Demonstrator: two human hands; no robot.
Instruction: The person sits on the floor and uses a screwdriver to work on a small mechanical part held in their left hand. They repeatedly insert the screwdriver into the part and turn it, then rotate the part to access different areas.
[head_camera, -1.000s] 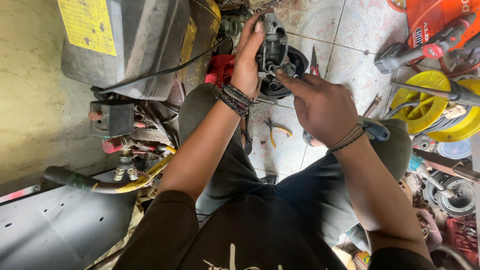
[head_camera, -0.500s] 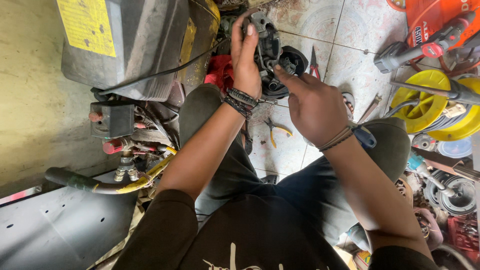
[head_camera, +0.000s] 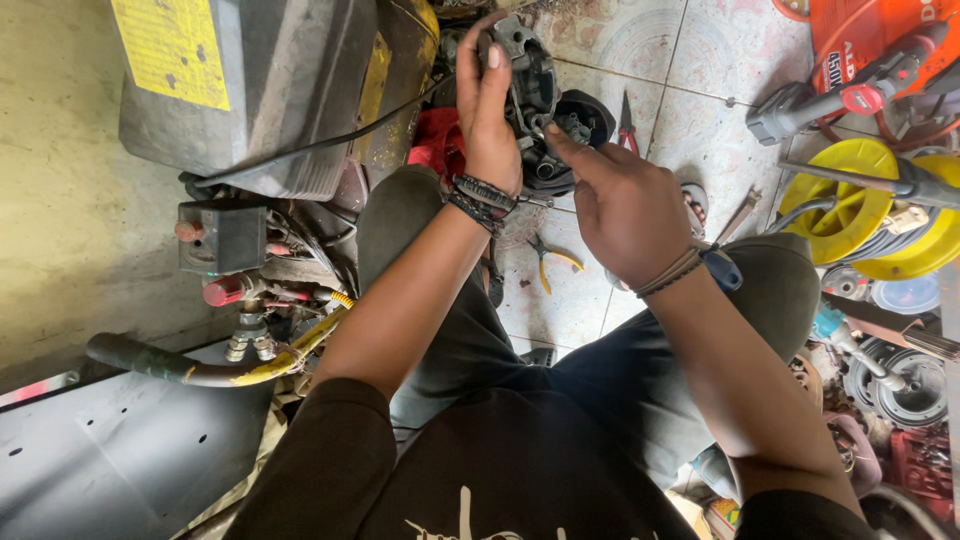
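Repair workshop, grimy tiled floor (head_camera: 700, 60), pliers (head_camera: 545, 255) lying loose on it, grey machine housing (head_camera: 260, 90) far left, yellow hose reels (head_camera: 850, 200) and orange power tool (head_camera: 880, 40) right, spare parts (head_camera: 900, 385) near right

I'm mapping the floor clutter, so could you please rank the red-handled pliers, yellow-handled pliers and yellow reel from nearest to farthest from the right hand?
From the right hand:
1. Red-handled pliers, just above its knuckles.
2. Yellow-handled pliers, lower left, between the knees.
3. Yellow reel, far right.
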